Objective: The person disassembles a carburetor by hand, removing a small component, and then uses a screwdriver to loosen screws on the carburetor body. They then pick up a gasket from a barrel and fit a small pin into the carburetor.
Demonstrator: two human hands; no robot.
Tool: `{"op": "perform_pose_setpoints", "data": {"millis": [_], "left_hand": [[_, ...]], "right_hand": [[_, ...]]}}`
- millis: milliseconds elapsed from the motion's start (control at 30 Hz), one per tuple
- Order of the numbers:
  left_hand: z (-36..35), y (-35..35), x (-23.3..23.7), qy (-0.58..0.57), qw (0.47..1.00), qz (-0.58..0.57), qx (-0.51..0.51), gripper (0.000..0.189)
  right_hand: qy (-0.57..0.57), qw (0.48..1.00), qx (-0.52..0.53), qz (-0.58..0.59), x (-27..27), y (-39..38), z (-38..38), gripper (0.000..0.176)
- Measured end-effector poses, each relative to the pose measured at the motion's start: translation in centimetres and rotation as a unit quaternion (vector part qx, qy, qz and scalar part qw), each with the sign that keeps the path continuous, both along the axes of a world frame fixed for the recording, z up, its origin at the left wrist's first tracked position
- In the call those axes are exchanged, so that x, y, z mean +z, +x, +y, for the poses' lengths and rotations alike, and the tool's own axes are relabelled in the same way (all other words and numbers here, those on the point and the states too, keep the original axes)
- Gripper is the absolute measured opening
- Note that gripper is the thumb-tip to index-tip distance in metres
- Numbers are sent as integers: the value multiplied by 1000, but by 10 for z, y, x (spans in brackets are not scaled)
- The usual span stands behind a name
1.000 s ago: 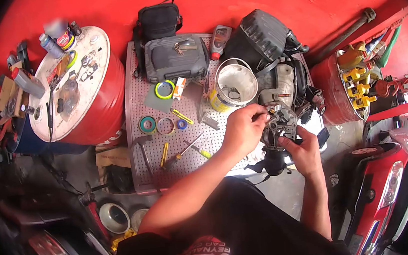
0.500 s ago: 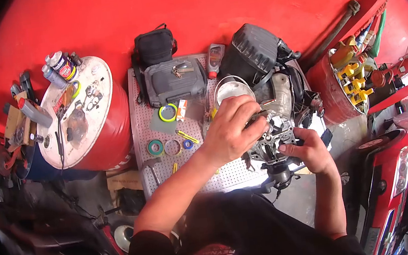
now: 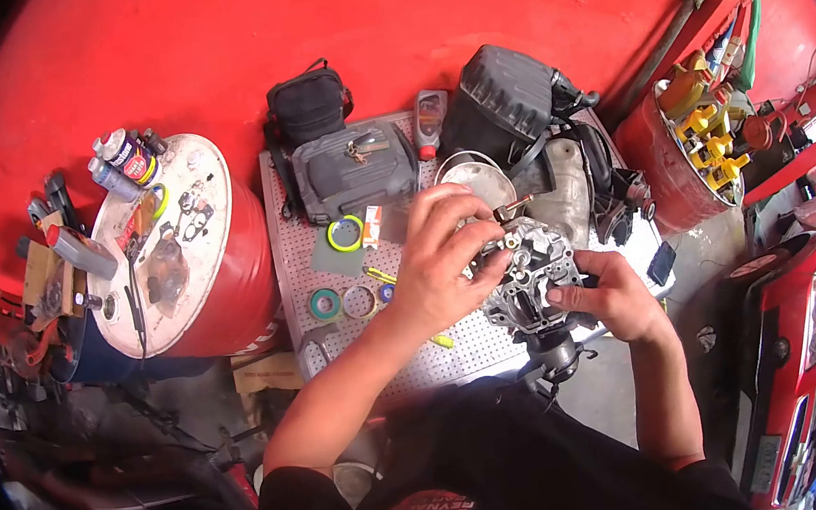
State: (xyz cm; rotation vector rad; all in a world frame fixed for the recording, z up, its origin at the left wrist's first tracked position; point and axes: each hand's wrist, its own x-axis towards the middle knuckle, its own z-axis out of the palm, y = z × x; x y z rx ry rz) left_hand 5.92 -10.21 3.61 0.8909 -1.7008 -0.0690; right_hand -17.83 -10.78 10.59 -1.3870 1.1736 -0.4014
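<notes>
A cast-metal carburetor (image 3: 534, 301) with open passages faces up on the perforated bench top, and a dark round canister (image 3: 558, 357) sits at its near end. My right hand (image 3: 622, 299) grips its right side, thumb on the upper face. My left hand (image 3: 451, 258) is closed over the upper left of the carburetor, fingertips bent together at its small fittings. What those fingers pinch is hidden. Just beyond the fingertips lies a small dark part with a copper-coloured stem (image 3: 515, 206). Behind it is a round metal bowl (image 3: 490, 183).
On the perforated bench (image 3: 405, 361) are tape rolls (image 3: 325, 305), a black case (image 3: 354, 176), a bottle (image 3: 430, 123) and a black plastic housing (image 3: 500, 93). A red drum (image 3: 243, 264) stands left; another (image 3: 655, 171), holding yellow-capped bottles, stands right. A red car bumper (image 3: 790, 342) is at lower right.
My left hand has drawn slightly left, uncovering more of the carburetor's top and the dark part with the stem. My right hand keeps its grip. The view has shifted a little.
</notes>
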Motion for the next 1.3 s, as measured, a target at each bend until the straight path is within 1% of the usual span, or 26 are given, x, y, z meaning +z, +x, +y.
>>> {"op": "perform_pose_setpoints", "data": {"millis": [100,133,233,267,333,400,433,467,500,533,567,600,633,700,733,800,833,900,933,967,1000,1033,1100,1133,1200,1300], "left_hand": [[2,7,3,46,999,11,-26,40],[5,11,2,62,998,12,-21,49],[22,27,-17,148,982,101,68,52],[29,36,-43,188,968,139,92,53],[45,43,-101,256,919,254,157,55],[73,51,-164,341,875,237,248,55],[92,52,-201,379,859,225,260,54],[112,50,-224,416,842,212,271,52],[128,44,-219,477,814,158,292,48],[147,42,-248,524,788,114,302,46],[160,41,-256,586,755,102,275,48],[176,39,-272,599,750,53,277,49],[186,37,-280,610,743,4,277,49],[199,39,-292,646,709,-69,276,49],[202,40,-295,661,690,-105,275,48],[208,43,-308,595,717,-208,298,45],[212,44,-317,560,724,-258,308,44],[211,47,-350,530,724,-310,314,38],[212,53,-365,518,718,-336,321,35],[211,57,-375,505,721,-354,317,31],[210,57,-380,493,722,-373,311,27],[210,56,-379,504,713,-372,315,25],[197,52,-378,516,705,-367,319,21],[190,51,-369,518,700,-373,319,21],[179,42,-353,521,695,-382,316,20],[170,40,-357,518,697,-385,311,20]], "right_hand": [[-8,1000,-5,-11,-7,-1,0,25],[-8,1000,-12,-12,-7,0,1,25],[-27,999,-22,2,-16,-4,0,28],[-27,999,-30,-3,-17,-4,0,29],[-32,999,-38,3,-16,-5,0,30],[-25,999,-45,-8,-22,-7,-1,32],[-24,999,-47,-14,-23,-7,-3,32],[-4,999,-47,7,-22,-8,-4,33],[-2,999,-42,7,-23,-10,-5,33],[1,999,-38,7,-27,-12,-6,33],[3,999,-33,6,-31,-13,-6,34],[-6,999,-32,-10,-37,-15,-5,33],[9,999,-34,5,-35,-14,-5,33],[40,998,-41,34,-31,-13,-3,32],[26,998,-45,19,-32,-12,-2,32],[-1,999,-50,-9,-36,-10,2,32],[-4,998,-62,10,-35,-9,3,32],[-5,996,-80,44,-32,-7,7,32],[-40,993,-105,46,-40,-6,9,30],[-127,982,-118,77,-47,-4,13,27],[-129,982,-123,57,-57,-8,11,26],[-131,982,-132,38,-65,-12,9,24],[-92,978,-142,120,-57,-18,9,30],[-104,979,-144,101,-62,-25,11,28],[-98,974,-163,123,-64,-32,18,28],[-105,965,-203,125,-72,-41,30,26]]}}
